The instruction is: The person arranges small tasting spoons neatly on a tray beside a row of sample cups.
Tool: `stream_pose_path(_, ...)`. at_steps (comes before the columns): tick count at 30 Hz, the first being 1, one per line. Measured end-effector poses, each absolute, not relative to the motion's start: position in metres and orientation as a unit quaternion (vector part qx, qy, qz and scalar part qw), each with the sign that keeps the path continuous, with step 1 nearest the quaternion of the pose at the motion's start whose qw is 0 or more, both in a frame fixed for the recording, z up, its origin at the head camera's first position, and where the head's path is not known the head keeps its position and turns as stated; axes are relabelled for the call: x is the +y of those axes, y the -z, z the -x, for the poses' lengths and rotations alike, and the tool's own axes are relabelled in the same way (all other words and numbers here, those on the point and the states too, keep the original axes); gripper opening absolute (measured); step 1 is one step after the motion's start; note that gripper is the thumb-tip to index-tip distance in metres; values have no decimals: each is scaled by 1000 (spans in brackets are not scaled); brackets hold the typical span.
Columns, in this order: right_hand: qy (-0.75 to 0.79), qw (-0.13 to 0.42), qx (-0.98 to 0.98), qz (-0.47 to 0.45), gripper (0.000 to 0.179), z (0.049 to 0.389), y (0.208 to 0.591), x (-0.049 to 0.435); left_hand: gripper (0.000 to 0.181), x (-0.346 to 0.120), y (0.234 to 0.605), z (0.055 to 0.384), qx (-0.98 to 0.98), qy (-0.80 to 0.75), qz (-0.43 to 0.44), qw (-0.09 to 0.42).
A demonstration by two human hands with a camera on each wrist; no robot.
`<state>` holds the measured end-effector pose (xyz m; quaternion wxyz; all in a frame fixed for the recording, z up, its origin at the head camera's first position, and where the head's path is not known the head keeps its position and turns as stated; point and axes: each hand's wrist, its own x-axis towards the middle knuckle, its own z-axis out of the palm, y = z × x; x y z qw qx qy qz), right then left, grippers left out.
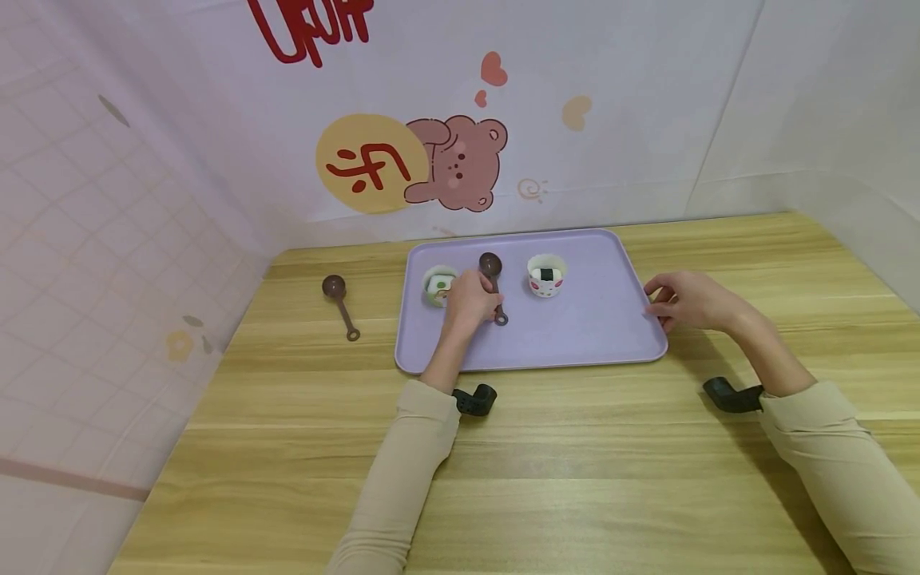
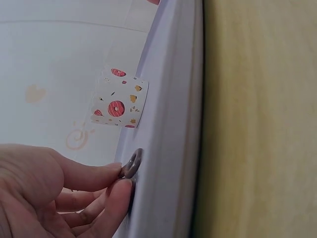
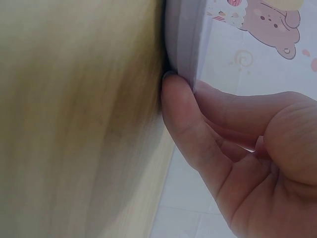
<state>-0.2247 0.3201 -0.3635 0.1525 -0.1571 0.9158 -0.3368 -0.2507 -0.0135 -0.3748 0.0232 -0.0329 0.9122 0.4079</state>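
One scoop [image 1: 491, 264] is pinched by left hand [image 1: 470, 300], right hand [image 1: 688, 301] gripping tray [image 1: 589, 327] edge; likely placing, next calling for release.

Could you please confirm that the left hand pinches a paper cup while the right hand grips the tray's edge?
Not quite: the left hand pinches a brown spoon instead, as the left wrist view shows. The right hand does grip the tray by its edge.

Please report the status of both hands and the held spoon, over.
Left hand pinches spoon; contact with tray unclear. Right hand grips tray's right edge. Cup right of spoon stands apart; no obstruction seen.
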Motion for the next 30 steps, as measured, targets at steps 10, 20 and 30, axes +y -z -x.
stream_pose_path(10,338,153,916,153,31,224,363,320,14,-17,374,249,920,-390,28,19)
stream_pose_path(20,335,149,917,156,31,224,365,321,14,-19,372,248,921,-387,21,18)
stream_pose_path(30,339,149,915,157,31,225,366,320,15,-20,364,245,926,-377,18,6)
